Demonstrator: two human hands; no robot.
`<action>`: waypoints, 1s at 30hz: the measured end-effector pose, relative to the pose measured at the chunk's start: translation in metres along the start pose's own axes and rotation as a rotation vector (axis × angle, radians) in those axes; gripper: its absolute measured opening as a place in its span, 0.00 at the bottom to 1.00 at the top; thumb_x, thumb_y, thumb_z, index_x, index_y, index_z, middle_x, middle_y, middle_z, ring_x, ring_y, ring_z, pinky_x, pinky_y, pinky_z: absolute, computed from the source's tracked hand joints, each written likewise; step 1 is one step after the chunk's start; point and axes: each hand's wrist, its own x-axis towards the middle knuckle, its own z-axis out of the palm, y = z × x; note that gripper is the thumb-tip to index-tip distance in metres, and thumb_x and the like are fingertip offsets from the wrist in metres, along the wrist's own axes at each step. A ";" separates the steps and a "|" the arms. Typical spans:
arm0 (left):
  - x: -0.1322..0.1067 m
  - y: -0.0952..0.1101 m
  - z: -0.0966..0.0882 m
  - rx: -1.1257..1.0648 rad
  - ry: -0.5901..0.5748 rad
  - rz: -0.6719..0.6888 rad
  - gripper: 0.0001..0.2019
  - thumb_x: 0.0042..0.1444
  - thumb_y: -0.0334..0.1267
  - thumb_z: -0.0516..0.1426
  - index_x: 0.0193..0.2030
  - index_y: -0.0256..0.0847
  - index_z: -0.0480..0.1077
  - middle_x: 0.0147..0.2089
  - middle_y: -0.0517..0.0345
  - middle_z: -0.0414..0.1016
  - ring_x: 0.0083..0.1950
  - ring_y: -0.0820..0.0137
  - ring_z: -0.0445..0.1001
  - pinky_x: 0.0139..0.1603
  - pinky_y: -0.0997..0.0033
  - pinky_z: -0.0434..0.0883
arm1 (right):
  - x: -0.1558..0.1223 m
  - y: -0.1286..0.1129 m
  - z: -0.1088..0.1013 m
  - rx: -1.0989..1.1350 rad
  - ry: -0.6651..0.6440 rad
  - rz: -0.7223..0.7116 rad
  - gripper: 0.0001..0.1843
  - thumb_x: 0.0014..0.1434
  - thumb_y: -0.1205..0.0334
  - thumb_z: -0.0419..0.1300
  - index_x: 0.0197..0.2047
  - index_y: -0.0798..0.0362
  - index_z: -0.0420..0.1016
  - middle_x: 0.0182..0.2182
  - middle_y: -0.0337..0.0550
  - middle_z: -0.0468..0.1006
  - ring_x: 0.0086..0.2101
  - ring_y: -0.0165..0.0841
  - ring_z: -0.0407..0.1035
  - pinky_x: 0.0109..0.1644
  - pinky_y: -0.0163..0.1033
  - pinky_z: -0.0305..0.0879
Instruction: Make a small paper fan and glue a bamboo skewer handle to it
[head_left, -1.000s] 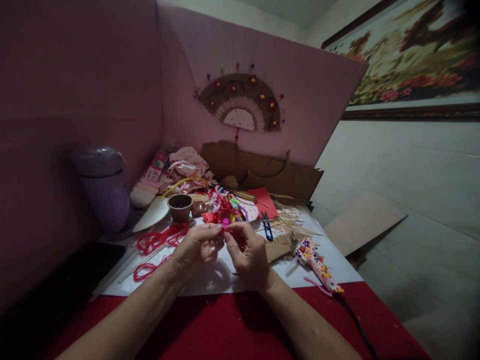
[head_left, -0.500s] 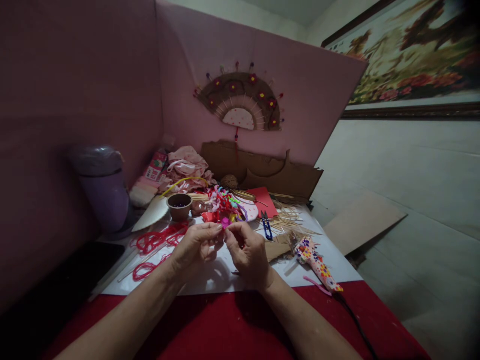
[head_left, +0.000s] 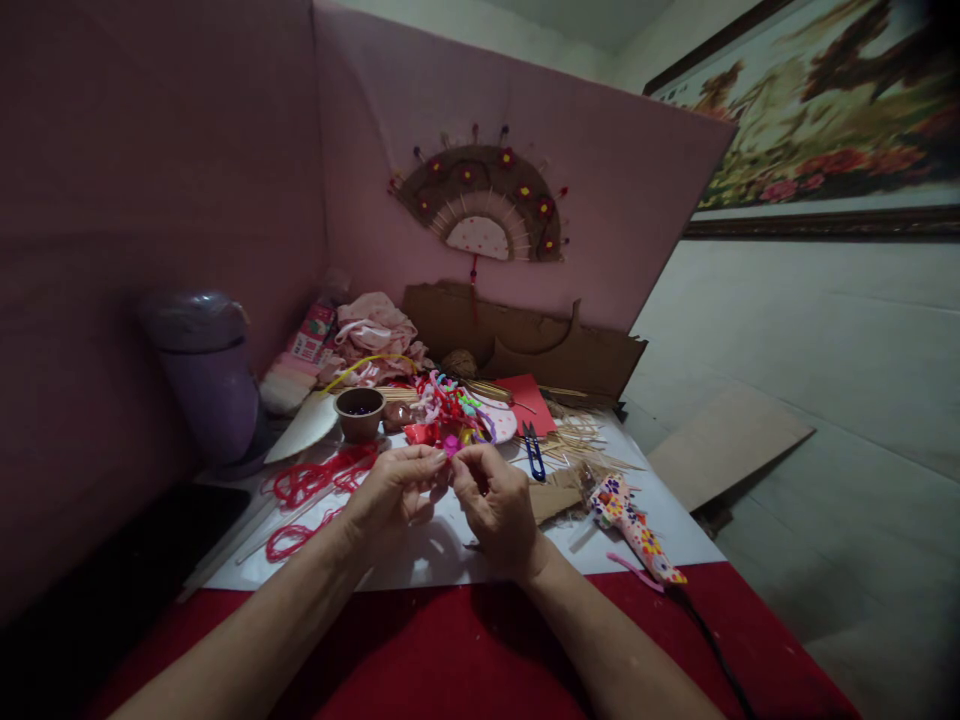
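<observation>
My left hand (head_left: 394, 492) and my right hand (head_left: 495, 505) meet over the white sheet (head_left: 442, 550) on the table, fingertips pinched together on a small pink piece (head_left: 451, 446). Both hands are closed around it. Just behind them lies a heap of coloured pipe cleaners (head_left: 450, 405). Red yarn (head_left: 311, 485) is spread to the left of my left hand. Blue thread snips (head_left: 533, 452) lie just right of my right hand.
A brown cup (head_left: 360, 412) and a purple lidded container (head_left: 206, 375) stand at the left. A patterned glue gun (head_left: 637, 530) lies at the right edge, beside thin sticks (head_left: 577, 440). Cardboard pieces (head_left: 525, 340) lean on the pink wall under a decorated fan (head_left: 484, 200).
My fingers have shifted slightly on the pink piece; the right hand has turned a little. Nothing else has moved.
</observation>
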 end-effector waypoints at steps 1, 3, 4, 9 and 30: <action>0.000 0.000 0.000 -0.001 -0.002 0.003 0.08 0.43 0.34 0.62 0.24 0.32 0.68 0.21 0.60 0.64 0.18 0.81 0.59 0.13 0.82 0.51 | 0.000 0.000 0.000 -0.002 0.000 0.000 0.07 0.61 0.64 0.50 0.33 0.54 0.67 0.22 0.39 0.71 0.21 0.27 0.65 0.24 0.31 0.59; 0.001 0.000 -0.001 -0.002 0.003 0.005 0.08 0.43 0.34 0.62 0.24 0.32 0.68 0.21 0.60 0.64 0.18 0.81 0.59 0.13 0.82 0.51 | 0.000 0.000 0.000 -0.009 0.000 -0.004 0.07 0.61 0.64 0.50 0.34 0.55 0.67 0.23 0.39 0.71 0.21 0.28 0.65 0.25 0.31 0.59; 0.001 0.000 -0.001 0.000 0.006 0.005 0.08 0.43 0.34 0.62 0.24 0.32 0.68 0.21 0.60 0.63 0.18 0.81 0.59 0.13 0.82 0.52 | -0.001 0.000 0.000 -0.012 -0.002 -0.009 0.07 0.61 0.64 0.50 0.34 0.55 0.68 0.23 0.40 0.71 0.22 0.28 0.65 0.25 0.31 0.59; 0.003 -0.002 -0.004 0.000 -0.025 0.000 0.08 0.45 0.34 0.62 0.24 0.32 0.68 0.20 0.61 0.62 0.16 0.83 0.56 0.12 0.83 0.51 | -0.002 0.001 0.001 -0.017 -0.013 -0.032 0.07 0.61 0.65 0.50 0.35 0.55 0.68 0.25 0.41 0.72 0.23 0.28 0.66 0.27 0.32 0.61; 0.004 -0.003 -0.006 -0.065 -0.001 0.001 0.08 0.45 0.34 0.62 0.26 0.33 0.68 0.20 0.63 0.61 0.17 0.83 0.57 0.11 0.84 0.52 | -0.003 -0.003 0.000 0.089 -0.019 0.003 0.05 0.58 0.66 0.54 0.40 0.55 0.66 0.30 0.43 0.73 0.27 0.29 0.69 0.30 0.33 0.64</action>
